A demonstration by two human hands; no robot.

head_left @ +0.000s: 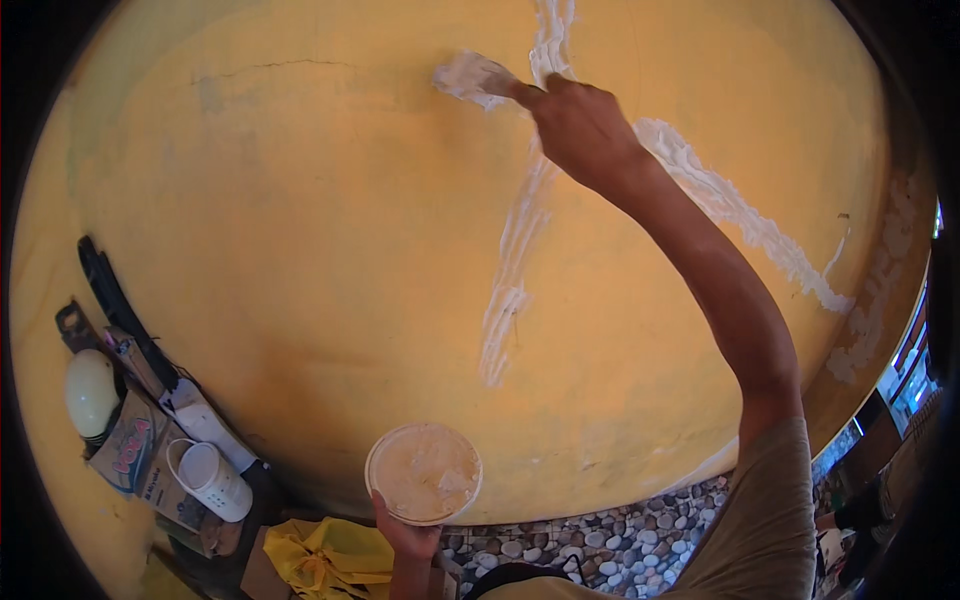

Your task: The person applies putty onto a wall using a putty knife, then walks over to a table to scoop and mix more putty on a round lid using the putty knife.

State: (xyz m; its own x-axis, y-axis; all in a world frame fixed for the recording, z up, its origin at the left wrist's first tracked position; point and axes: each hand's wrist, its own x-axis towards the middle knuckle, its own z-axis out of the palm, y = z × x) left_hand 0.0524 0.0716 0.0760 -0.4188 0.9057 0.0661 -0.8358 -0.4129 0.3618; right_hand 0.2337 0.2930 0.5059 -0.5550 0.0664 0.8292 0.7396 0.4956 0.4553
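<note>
My right hand (590, 130) is raised to the yellow wall (330, 230), its fingers closed round the handle of a putty knife (500, 86). The knife's blade end is at the wall, smeared with pale putty. White putty strips (515, 260) run down the wall below the hand and above it. Another putty strip (735, 210) slants down to the right, partly behind my forearm. Low in front of me, my left hand (410, 540) grips a round tub (440, 521) by its near side. Lumpy off-white putty (425, 470) fills its visible top.
At the lower left stand a handsaw (75, 325), a pale rounded helmet-like thing (92, 395), cardboard boxes (165, 490) and a white perforated basket (225, 490). A yellow plastic bag (330, 560) lies beside the tub. Pebble-patterned flooring (610, 540) meets the wall's foot.
</note>
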